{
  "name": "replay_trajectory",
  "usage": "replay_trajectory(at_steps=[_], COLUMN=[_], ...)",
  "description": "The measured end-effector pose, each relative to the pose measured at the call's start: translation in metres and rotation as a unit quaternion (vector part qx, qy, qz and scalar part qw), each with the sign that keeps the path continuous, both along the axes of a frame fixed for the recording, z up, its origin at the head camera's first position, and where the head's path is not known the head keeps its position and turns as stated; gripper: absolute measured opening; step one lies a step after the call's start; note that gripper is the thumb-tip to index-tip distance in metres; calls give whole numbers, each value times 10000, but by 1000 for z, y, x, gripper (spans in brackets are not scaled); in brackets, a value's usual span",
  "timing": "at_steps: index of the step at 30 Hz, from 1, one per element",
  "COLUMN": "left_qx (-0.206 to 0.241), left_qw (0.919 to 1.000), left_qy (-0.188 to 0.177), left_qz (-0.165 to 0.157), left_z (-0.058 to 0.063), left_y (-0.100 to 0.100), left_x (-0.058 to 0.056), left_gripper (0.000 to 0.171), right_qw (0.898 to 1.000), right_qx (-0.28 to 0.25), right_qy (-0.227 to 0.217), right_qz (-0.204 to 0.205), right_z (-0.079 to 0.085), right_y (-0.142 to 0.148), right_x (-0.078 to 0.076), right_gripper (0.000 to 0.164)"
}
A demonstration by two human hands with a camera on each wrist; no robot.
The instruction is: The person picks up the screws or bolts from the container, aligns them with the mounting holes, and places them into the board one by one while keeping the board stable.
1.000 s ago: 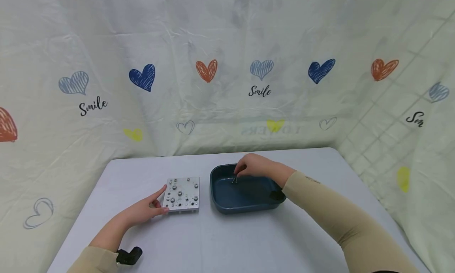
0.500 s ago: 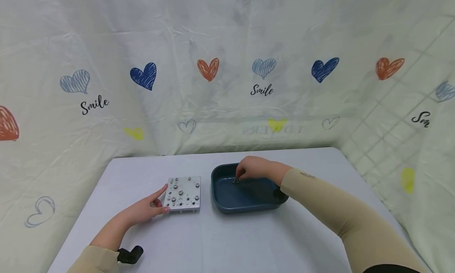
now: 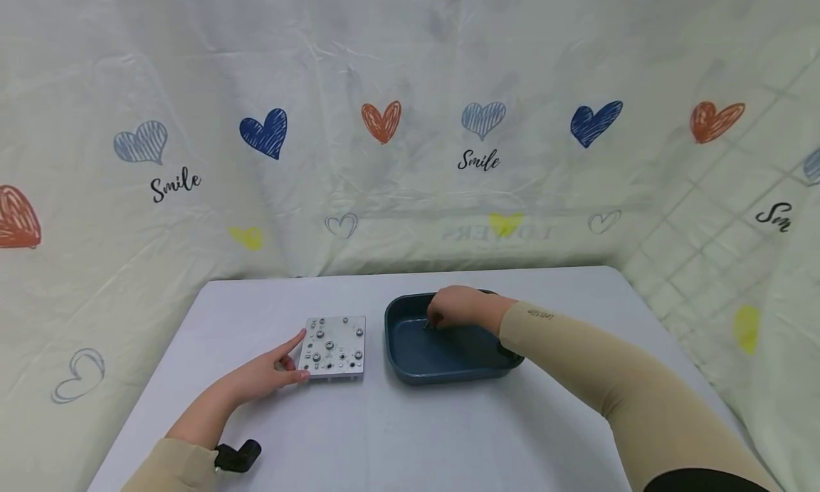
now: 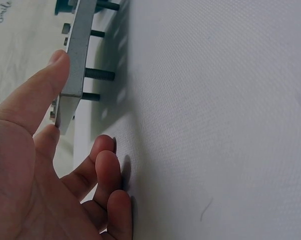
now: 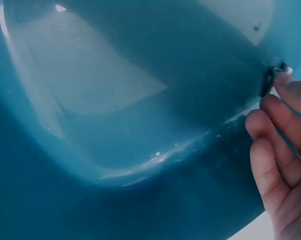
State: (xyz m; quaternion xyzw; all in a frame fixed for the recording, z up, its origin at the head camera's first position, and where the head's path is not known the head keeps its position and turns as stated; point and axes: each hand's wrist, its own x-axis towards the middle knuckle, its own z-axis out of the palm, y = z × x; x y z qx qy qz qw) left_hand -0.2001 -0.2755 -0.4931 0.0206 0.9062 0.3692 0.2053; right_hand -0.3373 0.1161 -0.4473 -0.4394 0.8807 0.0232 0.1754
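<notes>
A square silver metal plate [image 3: 333, 346], with several bolts in its top face, stands on the white table. Their threaded ends stick out underneath in the left wrist view. My left hand [image 3: 265, 375] holds the plate's left side, thumb [image 4: 59, 62] and index finger at its edge; the other fingers curl by the tabletop. Inside the dark blue tray [image 3: 442, 378], my right hand [image 3: 458, 307] reaches down near the back left. Its thumb and fingertips pinch a small shiny metal screw [image 5: 276, 71], mostly hidden by the fingers.
The tray stands just right of the plate on the white table [image 3: 410, 435]. Behind the table hangs a pale curtain [image 3: 423, 193] printed with hearts. A black wrist strap piece [image 3: 238, 456] juts out from the left wrist.
My right hand has sunk slightly lower into the tray, and less of the metal at its fingertips shows. The left hand stays on the plate. The head view has shifted slightly.
</notes>
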Motion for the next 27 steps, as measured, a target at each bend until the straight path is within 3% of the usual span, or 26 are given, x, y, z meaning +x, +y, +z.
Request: replay_trajectory(at_steps=[15,22,27], left_qx=[-113,-58,-87], left_qw=[9997,9999,9997], left_qy=[72,62,90], left_qz=[-187,-84,-196], left_z=[3,0,1], left_y=[0,-1,-2], left_x=[0,-1,0], left_gripper=[96,96,97], right_qw=[9991,9991,9988], right_qx=[160,171,180], right_qy=[296,311,338], right_qz=[245,231,296], right_z=[-14,-15,-13], right_y=[-4,-4,-5], right_x=[-1,2,3], right_gripper=[13,14,14])
